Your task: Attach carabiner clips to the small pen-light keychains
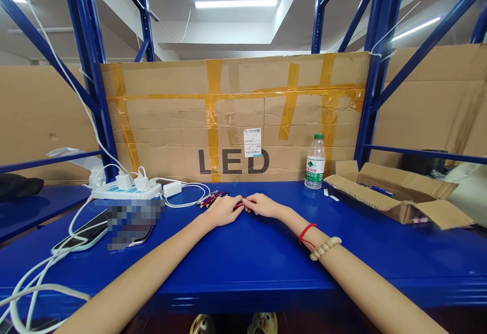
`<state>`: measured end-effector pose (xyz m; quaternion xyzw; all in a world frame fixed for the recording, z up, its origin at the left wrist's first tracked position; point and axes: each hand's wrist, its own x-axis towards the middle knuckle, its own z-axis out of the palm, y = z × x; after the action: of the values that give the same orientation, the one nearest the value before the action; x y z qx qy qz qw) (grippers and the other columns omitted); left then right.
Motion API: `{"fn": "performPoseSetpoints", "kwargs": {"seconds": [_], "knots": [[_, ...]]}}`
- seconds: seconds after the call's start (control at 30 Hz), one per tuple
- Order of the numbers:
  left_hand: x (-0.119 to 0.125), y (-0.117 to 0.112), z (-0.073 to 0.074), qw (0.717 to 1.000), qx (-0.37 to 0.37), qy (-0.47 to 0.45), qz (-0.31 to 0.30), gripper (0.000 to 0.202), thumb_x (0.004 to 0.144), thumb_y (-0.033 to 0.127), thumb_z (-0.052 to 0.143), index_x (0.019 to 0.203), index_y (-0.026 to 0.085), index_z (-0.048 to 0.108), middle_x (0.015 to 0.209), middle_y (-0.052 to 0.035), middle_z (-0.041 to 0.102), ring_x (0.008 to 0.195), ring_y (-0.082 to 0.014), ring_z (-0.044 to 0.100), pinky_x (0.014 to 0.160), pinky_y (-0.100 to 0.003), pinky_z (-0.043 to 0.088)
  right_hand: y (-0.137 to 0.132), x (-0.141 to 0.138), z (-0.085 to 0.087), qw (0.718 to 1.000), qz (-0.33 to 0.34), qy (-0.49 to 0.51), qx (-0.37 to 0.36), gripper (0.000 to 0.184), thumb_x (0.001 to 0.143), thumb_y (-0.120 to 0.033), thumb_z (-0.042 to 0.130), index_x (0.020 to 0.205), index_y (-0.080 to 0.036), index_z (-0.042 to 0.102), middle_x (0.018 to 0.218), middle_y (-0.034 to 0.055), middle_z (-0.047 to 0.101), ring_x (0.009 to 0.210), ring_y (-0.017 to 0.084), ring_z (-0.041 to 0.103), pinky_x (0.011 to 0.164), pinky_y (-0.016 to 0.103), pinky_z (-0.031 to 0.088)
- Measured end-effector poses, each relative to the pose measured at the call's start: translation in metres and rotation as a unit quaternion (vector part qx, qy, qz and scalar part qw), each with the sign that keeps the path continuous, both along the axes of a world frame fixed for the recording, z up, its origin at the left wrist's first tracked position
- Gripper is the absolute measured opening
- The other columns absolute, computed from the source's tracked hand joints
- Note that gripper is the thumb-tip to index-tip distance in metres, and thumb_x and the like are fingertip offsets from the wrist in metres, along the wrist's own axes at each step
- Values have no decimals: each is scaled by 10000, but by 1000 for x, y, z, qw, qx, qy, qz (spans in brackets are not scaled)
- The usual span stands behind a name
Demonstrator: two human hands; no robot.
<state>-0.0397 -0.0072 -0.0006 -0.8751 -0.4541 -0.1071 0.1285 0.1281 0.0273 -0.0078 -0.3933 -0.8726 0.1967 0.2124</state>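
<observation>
Over the middle of the blue shelf top, my left hand (225,210) is closed around a slim dark red pen (238,205), most of it hidden by the fingers. My right hand (262,205) meets it from the right, thumb and fingertips pinched at the pen's end. What exactly lies under those fingertips is too small to make out. Just behind my left hand lies a small pile of dark red and dark pens (208,199), partly covered by that hand.
A white power strip (127,190) with chargers and looped white cables (49,260) occupies the left, near a phone (81,232). A water bottle (315,164) stands at the back right beside an open cardboard box (395,192) with pens inside. A tall cardboard sheet (171,126) closes the back.
</observation>
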Motion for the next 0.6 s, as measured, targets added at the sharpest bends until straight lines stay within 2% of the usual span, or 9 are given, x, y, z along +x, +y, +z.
{"fn": "performPoseSetpoints", "kwargs": {"seconds": [0.6], "knots": [[-1, -1, -1, 1000, -8, -9, -2, 225, 873, 312, 306, 913, 192, 493, 875, -62, 641, 810, -223, 609, 643, -298, 455, 1, 0, -2, 1000, -5, 4, -24, 393, 859, -401, 329, 651, -143, 539, 653, 8, 566, 477, 74, 457, 520, 208, 358]]}}
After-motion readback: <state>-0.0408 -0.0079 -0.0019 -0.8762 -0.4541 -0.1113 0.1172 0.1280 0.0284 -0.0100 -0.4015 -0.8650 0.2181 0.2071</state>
